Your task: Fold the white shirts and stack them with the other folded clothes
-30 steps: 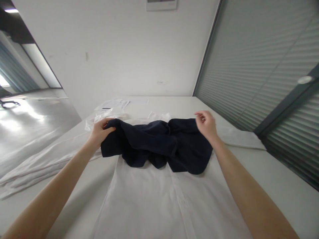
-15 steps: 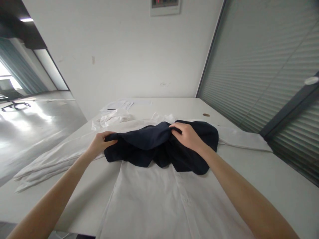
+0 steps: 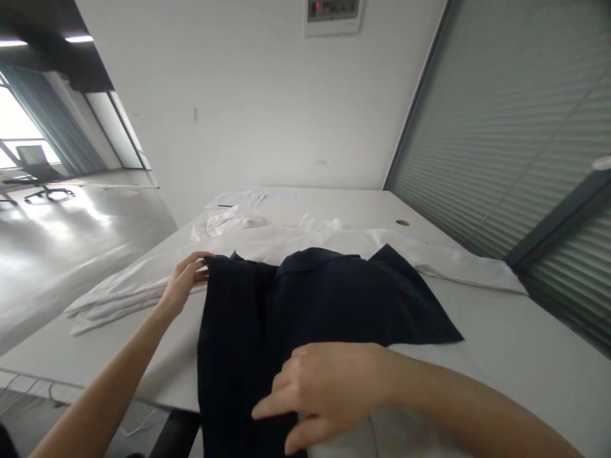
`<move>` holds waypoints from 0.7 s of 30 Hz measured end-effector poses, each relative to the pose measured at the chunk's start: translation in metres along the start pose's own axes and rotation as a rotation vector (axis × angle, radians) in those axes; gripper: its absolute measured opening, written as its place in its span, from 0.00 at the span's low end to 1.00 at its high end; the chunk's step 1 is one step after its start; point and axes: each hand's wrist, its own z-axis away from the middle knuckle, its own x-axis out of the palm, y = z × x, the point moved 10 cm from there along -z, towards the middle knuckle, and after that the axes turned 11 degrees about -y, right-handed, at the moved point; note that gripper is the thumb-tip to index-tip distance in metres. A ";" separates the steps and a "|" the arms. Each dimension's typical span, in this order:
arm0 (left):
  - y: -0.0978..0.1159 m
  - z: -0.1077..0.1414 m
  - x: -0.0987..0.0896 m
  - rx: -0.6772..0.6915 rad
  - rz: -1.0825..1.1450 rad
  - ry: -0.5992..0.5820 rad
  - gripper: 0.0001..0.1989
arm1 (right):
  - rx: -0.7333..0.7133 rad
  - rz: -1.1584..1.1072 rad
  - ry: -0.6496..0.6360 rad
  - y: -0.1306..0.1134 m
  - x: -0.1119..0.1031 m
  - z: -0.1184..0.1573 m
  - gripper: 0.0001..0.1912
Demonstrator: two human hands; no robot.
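Observation:
A dark navy cloth garment (image 3: 334,299) lies spread over a white buttoned garment (image 3: 344,238), one part hanging toward the table's front edge. Its exact kind cannot be made out. My left hand (image 3: 184,280) pinches the navy garment's upper left corner, fingertips partly hidden behind the cloth. Lower down, my right hand (image 3: 329,388) rests over the near part of the same cloth, palm down, thumb and forefinger apart. Beneath my right wrist shows a strip of the white garment. Its sleeves stretch out to the left and right on the table.
The white table (image 3: 501,343) meets a wall at the back and a glass partition with blinds (image 3: 477,127) at the right. Crumpled clear plastic (image 3: 233,221) and papers (image 3: 238,198) lie at the back left. Cables (image 3: 138,423) hang below the front edge.
The bunched navy garment has been unfolded and spread toward me. My right hand has let go of its upper edge and come down nearer; my left hand keeps the left corner.

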 end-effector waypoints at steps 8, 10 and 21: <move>0.065 0.056 0.032 0.331 -0.079 0.021 0.20 | 0.326 0.105 0.565 0.054 -0.091 0.048 0.14; 0.094 0.082 0.055 0.463 -0.062 -0.129 0.20 | 0.378 0.095 0.747 0.070 -0.113 0.071 0.18; 0.118 0.141 0.105 0.637 -0.005 -0.679 0.10 | 0.094 -0.462 0.190 0.089 -0.059 0.021 0.36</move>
